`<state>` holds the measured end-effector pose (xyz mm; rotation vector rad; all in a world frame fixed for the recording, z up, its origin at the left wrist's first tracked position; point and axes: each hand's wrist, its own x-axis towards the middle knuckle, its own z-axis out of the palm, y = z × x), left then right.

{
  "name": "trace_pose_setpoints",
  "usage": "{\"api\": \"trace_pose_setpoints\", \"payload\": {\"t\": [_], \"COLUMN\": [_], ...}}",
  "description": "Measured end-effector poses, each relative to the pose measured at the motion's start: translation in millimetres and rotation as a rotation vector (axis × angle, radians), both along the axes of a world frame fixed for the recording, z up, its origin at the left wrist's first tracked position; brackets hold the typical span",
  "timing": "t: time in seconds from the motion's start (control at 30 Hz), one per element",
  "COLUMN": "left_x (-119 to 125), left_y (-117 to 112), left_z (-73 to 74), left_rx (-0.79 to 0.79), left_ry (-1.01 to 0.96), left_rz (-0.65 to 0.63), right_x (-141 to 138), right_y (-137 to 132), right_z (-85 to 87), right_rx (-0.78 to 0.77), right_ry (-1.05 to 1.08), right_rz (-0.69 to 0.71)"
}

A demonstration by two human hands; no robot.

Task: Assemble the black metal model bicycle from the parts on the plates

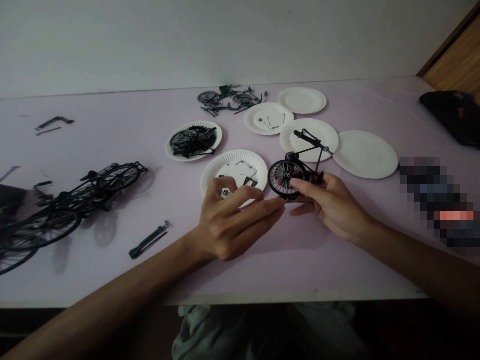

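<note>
My right hand (337, 205) is closed around a partly built black model bicycle (310, 150), its thumb lying over the spoked wheel (279, 175). The bicycle's bare frame points up and away, and one wheel shows on it. My left hand (232, 220) reaches in from the left, fingers bent, with fingertips drawn together at the wheel's lower rim. Something tiny may be between them, but I cannot make it out. Behind the left hand, a paper plate (210, 167) carries small dark parts and thin wire pieces.
Complete model bicycles (67, 210) stand at left, near a small dark green pump-like part (150, 241). Another plate (169, 145) holds black parts; green bicycle parts (232, 100) lie behind. More paper plates (365, 155) spread rightward. A black object (452, 115) sits far right.
</note>
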<state>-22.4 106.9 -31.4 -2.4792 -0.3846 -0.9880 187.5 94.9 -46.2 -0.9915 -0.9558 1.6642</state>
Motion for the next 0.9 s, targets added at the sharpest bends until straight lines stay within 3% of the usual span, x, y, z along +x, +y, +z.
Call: {"api": "trace_pose_setpoints", "payload": {"t": [0.2,0.33,0.63,0.77,0.9], "left_x": [-2,-7,-11,-11,-10], "left_y": [4,4,-4,-5,-3], "left_z": [-2.9,2.3,6.1,7.6,2.6], "left_rx": [0.0,0.006,0.023,-0.055,-0.29], "left_ry": [-0.026,0.058,0.166,0.147,0.062], "left_rz": [0.05,0.074,-0.013,-0.034,-0.061], "right_x": [1,2,7,7,7], "right_y": [1,0,0,0,-1], "right_z": [1.3,6.6,14.1,14.6,14.8], "right_rx": [0.018,-0.005,-0.038,-0.059,-0.053], "right_ry": [-0.047,-0.159,-0.21,-0.212,-0.24], "right_rz": [0.028,0.15,0.384,0.43,0.427]}}
